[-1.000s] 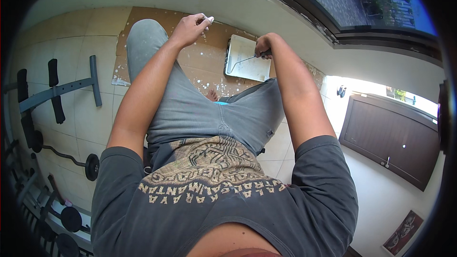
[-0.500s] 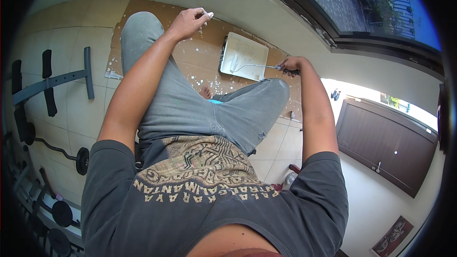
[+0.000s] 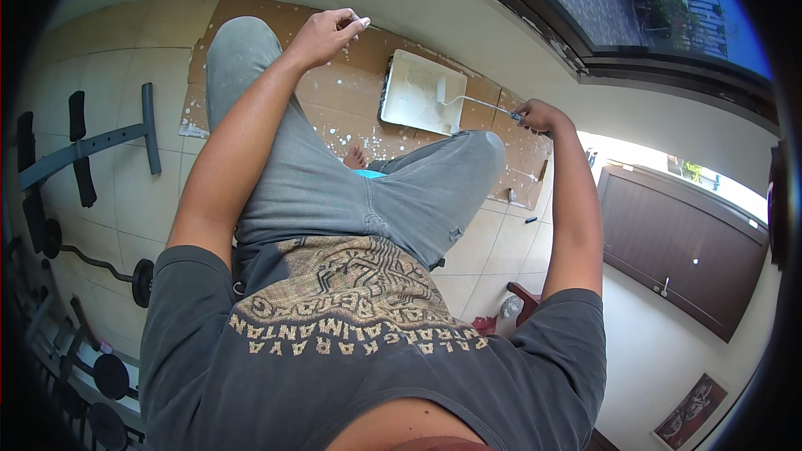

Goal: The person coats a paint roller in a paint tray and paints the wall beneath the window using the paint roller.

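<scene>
My right hand (image 3: 539, 117) is closed around the handle of a small paint roller (image 3: 441, 89), whose thin wire frame reaches left into a paint tray (image 3: 401, 108). The roller's white head is over the right part of the pale tray; whether it touches the bottom I cannot tell. Beyond my raised left knee is my left hand (image 3: 326, 37), its fingers pinched together. White shows at its fingertips, either paint or a small object, too small to tell. Paint-spotted cardboard (image 3: 338, 88) lies under the tray.
A white wall and a dark-framed window (image 3: 660, 75) border the far side. On the left floor are a padded metal frame (image 3: 92, 146) and a curl bar with weights (image 3: 96, 259). A dark brown door (image 3: 681, 250) is at right. My bare foot (image 3: 356, 156) rests on the cardboard.
My right hand has moved right, drawing the roller from the tray's lower middle to its right part and slightly farther off. My left hand has barely shifted.
</scene>
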`<state>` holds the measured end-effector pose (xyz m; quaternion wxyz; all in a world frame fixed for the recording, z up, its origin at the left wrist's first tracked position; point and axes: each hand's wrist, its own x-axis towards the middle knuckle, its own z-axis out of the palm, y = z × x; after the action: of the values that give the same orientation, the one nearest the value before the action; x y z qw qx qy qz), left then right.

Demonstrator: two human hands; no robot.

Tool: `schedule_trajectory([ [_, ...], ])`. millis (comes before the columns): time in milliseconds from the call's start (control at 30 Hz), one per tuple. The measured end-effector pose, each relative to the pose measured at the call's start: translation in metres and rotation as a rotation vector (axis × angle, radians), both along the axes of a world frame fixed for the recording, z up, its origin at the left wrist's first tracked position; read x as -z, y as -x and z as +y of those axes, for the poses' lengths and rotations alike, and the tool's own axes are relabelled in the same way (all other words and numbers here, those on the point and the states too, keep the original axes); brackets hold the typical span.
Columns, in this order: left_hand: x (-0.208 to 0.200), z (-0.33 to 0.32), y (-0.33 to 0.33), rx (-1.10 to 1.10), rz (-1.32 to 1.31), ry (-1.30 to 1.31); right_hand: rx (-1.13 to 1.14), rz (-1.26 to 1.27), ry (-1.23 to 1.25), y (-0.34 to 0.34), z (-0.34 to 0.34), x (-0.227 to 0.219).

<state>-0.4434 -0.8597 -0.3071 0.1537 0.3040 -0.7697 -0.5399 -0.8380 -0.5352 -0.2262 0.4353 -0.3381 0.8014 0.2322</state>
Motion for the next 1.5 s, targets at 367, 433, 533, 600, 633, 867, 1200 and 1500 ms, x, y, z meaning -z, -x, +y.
schedule_trajectory([
  [367,0.002,-0.001,-0.003,0.0,-0.027,0.005,-0.101,0.222,0.271,-0.048,0.028,0.099],
  [433,0.001,0.0,-0.002,0.014,-0.029,0.055,-0.056,0.24,0.22,-0.042,0.031,0.101],
  [533,-0.003,0.002,-0.009,-0.013,-0.04,0.047,-0.095,0.256,0.192,-0.05,0.022,0.102],
  [600,-0.009,0.01,-0.01,-0.007,-0.021,0.059,-0.093,0.265,0.204,-0.047,0.029,0.1],
  [633,-0.012,0.011,-0.01,-0.005,-0.004,0.053,-0.096,0.272,0.2,-0.044,0.033,0.097],
  [867,-0.037,0.018,-0.023,-0.072,0.13,-0.057,0.179,0.196,0.166,-0.068,0.025,0.019],
  [1200,-0.014,0.003,-0.014,-0.098,0.187,-0.09,-0.175,0.28,-0.1,-0.035,0.042,0.057],
  [1500,-0.034,0.008,-0.012,-0.07,0.138,-0.046,-0.231,0.338,0.013,-0.023,0.075,0.073],
])
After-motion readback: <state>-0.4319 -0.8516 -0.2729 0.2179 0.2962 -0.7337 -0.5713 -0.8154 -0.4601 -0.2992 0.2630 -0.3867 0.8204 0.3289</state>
